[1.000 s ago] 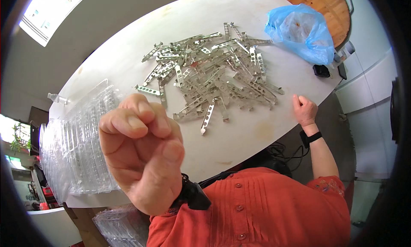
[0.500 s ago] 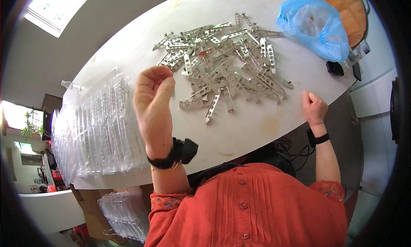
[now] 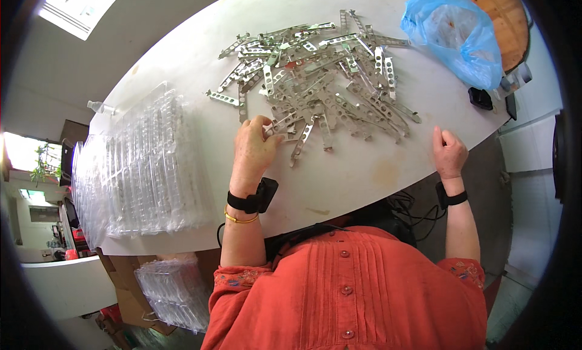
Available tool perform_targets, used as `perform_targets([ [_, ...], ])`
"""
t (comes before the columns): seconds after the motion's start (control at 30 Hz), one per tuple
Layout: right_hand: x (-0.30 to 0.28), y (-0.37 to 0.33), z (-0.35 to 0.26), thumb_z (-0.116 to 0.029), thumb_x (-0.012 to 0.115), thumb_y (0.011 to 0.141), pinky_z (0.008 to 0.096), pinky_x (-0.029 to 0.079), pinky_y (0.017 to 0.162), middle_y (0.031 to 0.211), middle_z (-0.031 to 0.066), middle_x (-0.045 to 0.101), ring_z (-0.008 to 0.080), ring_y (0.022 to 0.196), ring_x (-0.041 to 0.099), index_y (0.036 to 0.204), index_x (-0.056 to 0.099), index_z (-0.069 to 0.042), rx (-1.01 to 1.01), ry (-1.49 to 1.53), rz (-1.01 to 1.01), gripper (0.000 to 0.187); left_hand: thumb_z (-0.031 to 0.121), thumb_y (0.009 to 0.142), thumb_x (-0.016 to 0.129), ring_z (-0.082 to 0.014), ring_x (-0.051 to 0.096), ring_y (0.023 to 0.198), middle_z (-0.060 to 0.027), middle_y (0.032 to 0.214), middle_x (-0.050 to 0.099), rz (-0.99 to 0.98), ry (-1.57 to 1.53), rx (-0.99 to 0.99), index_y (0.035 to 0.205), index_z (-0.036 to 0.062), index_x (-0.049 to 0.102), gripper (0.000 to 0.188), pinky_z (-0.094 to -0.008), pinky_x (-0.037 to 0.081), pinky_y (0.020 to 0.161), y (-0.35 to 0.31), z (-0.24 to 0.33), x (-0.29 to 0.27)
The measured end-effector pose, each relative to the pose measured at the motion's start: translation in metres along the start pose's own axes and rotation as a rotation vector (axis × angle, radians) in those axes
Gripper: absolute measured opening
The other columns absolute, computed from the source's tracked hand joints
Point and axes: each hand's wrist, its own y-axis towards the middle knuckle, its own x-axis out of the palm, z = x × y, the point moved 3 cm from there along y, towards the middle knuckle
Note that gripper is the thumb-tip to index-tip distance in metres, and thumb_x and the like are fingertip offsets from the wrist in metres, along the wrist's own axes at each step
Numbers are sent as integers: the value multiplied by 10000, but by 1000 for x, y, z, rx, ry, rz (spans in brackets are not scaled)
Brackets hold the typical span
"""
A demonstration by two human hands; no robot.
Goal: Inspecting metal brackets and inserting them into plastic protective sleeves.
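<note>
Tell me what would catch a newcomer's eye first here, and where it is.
Probably the jumbled heap of perforated metal strips on the white table, with the left hand at its near edge. Next might come the bright blue plastic bag at the far right and the clear plastic trays at the left.

The metal strips [image 3: 327,86] are silver-grey, patterned with rows of round holes, some catching a pale green sheen, with a red patch [image 3: 295,64] among them. The tabletop [image 3: 339,186] is off-white, blotched faintly tan. The bag [image 3: 454,38] is translucent sky blue, the wooden board [image 3: 506,23] orange-brown with darker grain. The shirt [image 3: 376,289] is brick red, lined with vertical pleats (its cuffs [image 3: 242,279] carry small multicoloured embroidery). The wristbands [image 3: 242,203] are black, the bracelet [image 3: 241,220] gold, and the ridged plastic trays [image 3: 145,168] colourless with white glints
</note>
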Motion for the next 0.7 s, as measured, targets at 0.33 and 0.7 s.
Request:
perform_targets([
  [0.33,0,0,1,-250,635,927,397,336,472,560,141,434,307,475,429,609,375,-43,22,-3,-34,460,99,805,688,-137,611,670,-87,720,653,43,-159,-43,887,-63,661,183,-301,497,631,-5,-11,0],
  [0.7,1,-2,2,-284,624,941,398,354,477,543,157,439,320,469,432,596,392,-37,61,-29,-57,484,140,959,609,-63,507,602,-6,699,576,106,-945,-131,916,-16,643,165,-237,458,581,-11,-16,-22],
])
